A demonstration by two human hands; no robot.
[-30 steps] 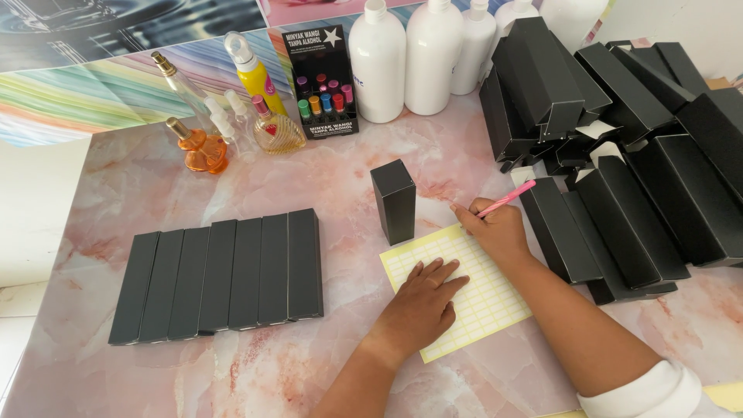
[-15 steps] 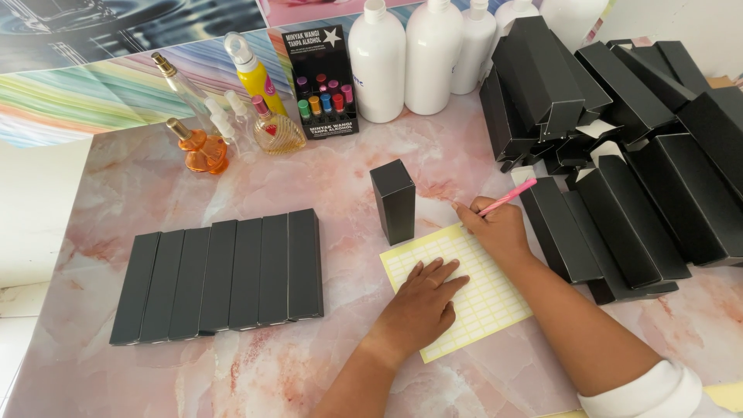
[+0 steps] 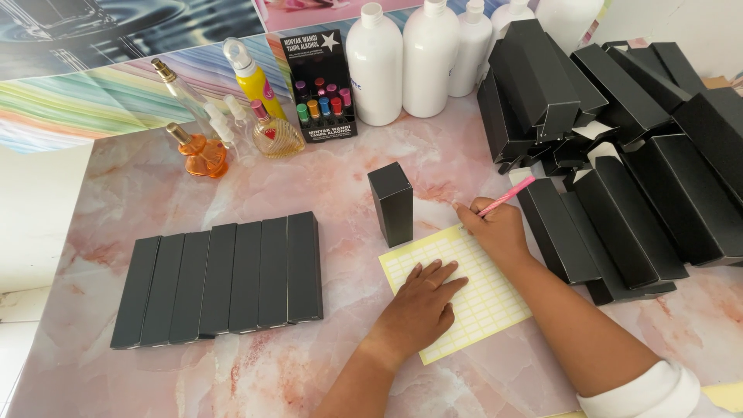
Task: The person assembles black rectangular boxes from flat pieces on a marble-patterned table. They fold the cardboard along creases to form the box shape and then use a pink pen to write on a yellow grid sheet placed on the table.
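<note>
A yellow sheet of small labels (image 3: 480,302) lies on the pink marble table (image 3: 232,371). My left hand (image 3: 422,306) rests flat on its left part, fingers spread. My right hand (image 3: 495,228) grips a pink pen (image 3: 507,195) with its tip at the sheet's top right corner. One black box (image 3: 392,203) stands upright just left of the pen hand. A row of several flat black boxes (image 3: 224,279) lies side by side further left.
A heap of open black boxes (image 3: 619,155) fills the right side. At the back stand white bottles (image 3: 402,62), a black display card of small vials (image 3: 325,85), a yellow spray bottle (image 3: 251,77) and glass perfume bottles (image 3: 205,151).
</note>
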